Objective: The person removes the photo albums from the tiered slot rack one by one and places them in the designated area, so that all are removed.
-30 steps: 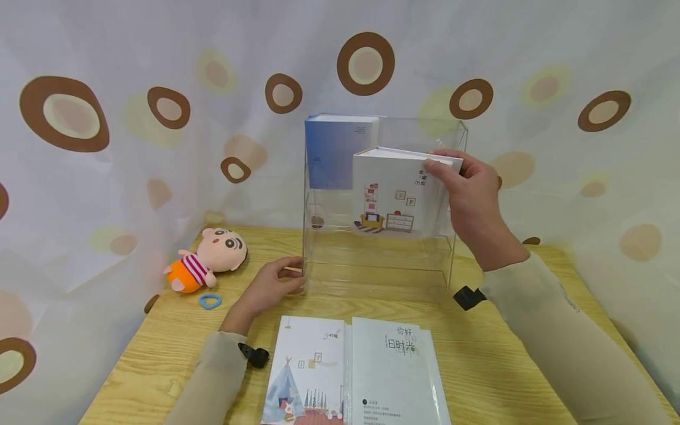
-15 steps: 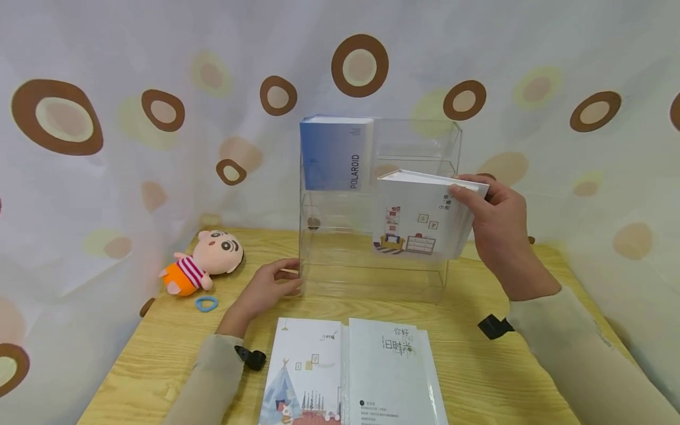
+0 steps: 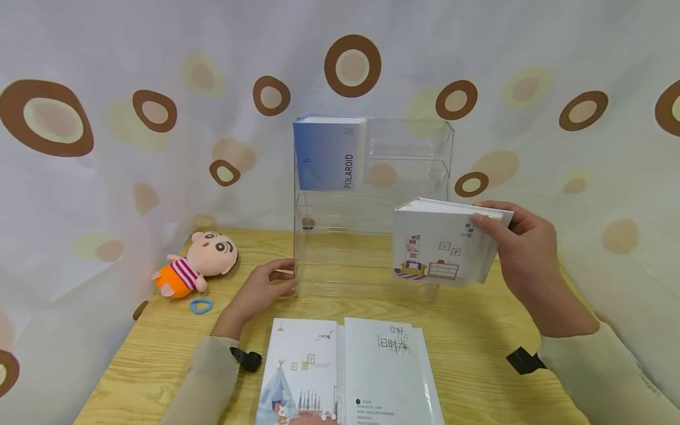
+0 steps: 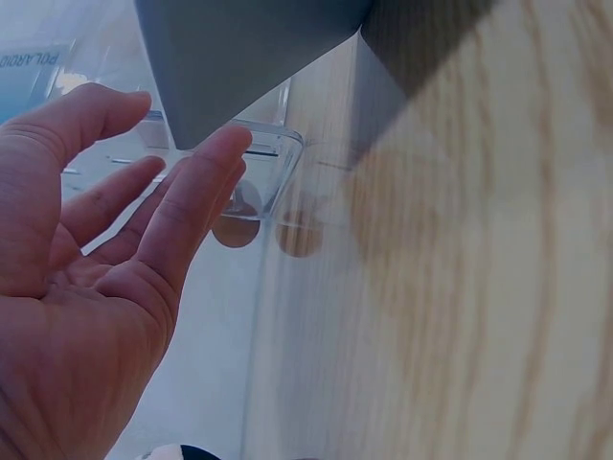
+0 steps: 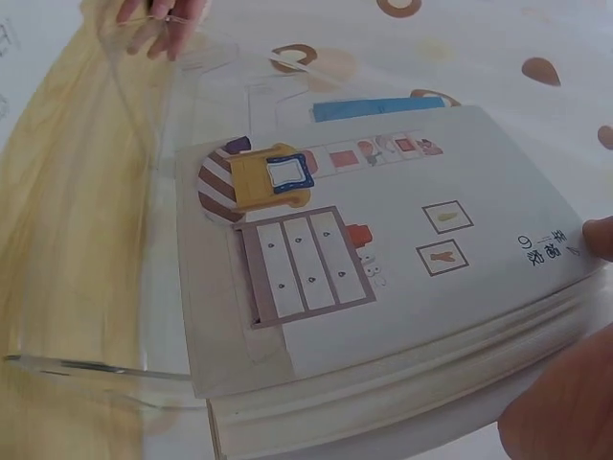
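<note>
My right hand pinches the top right corner of a white photo album with a yellow armchair and drawers on its cover. Thumb in front, fingers behind, it holds the album up before the right part of a clear acrylic display rack. A blue album marked POLAROID stands on the rack's upper tier, at the left. My left hand is at the lower left side of the rack, fingers loosely bent. In the left wrist view its fingertips are by the rack's edge; contact is hard to tell.
Two albums lie side by side at the table's front, one with a tent picture, the other pale with Chinese lettering. At the left are a plush doll and a blue ring. A patterned curtain hangs behind.
The right hand has carried the white album down and to the right, away from the blue album, whose POLAROID lettering is now uncovered. The left hand has stayed beside the rack.
</note>
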A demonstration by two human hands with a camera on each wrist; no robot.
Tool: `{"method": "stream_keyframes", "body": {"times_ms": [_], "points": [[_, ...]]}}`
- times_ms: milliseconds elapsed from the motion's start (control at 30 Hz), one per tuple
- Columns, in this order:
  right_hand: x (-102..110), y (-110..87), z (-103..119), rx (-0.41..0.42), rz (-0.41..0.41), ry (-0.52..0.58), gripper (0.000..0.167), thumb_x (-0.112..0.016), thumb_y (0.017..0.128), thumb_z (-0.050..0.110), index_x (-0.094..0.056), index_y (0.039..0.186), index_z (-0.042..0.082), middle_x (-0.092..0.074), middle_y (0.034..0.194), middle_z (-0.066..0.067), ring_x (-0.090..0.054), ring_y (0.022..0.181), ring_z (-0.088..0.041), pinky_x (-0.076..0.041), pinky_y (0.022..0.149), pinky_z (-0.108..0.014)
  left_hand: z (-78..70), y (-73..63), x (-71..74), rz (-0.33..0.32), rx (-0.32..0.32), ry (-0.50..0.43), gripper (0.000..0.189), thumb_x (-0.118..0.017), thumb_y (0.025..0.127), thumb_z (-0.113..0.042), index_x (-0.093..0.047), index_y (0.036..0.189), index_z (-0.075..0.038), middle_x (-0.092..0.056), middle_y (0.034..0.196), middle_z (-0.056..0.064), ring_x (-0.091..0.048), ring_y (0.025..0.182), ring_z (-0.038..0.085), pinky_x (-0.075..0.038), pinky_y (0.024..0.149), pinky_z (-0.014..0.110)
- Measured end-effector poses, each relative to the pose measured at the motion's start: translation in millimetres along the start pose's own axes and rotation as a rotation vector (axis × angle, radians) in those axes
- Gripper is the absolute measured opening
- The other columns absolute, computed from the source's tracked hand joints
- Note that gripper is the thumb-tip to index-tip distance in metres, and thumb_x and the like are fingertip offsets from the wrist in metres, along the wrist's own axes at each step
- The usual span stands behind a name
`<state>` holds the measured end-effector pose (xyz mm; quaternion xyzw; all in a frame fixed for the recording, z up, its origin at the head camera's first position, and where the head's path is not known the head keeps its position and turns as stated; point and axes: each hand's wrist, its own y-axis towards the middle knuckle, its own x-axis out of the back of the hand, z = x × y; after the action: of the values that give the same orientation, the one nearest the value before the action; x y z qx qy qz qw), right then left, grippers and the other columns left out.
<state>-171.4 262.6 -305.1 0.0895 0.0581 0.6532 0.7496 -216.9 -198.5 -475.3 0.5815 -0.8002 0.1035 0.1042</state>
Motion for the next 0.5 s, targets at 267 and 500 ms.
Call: {"method": "stream_keyframes", "body": {"times_ms": [267,500], "points": [[18,-29.6,-24,-0.004,0.021,0.036,0.017,-0.08,0.105,0.012,-0.082,0.123,0.012,-0.081,0.11,0.011,-0.072,0.1,-0.007,-0.06,0.088,-0.009,0.2,0.8,0.3,-0.004,0.011,0.002,0.06,-0.069,0.112,-0.01,-0.048,0.168,-0.002,-0.051,0.168,0.025,-0.06,0.147,0.044,-0.07,0.104,0.038],[30,-55.0,-45,-0.065,0.003,0.075,0.017,-0.077,0.106,0.006,-0.084,0.12,0.013,-0.081,0.11,0.011,-0.073,0.101,-0.007,-0.061,0.087,-0.012,0.4,0.9,-0.5,-0.007,0.014,0.008,0.06,-0.069,0.112,-0.009,-0.049,0.168,-0.002,-0.052,0.167,0.025,-0.06,0.147,0.044,-0.07,0.103,0.038]]}}
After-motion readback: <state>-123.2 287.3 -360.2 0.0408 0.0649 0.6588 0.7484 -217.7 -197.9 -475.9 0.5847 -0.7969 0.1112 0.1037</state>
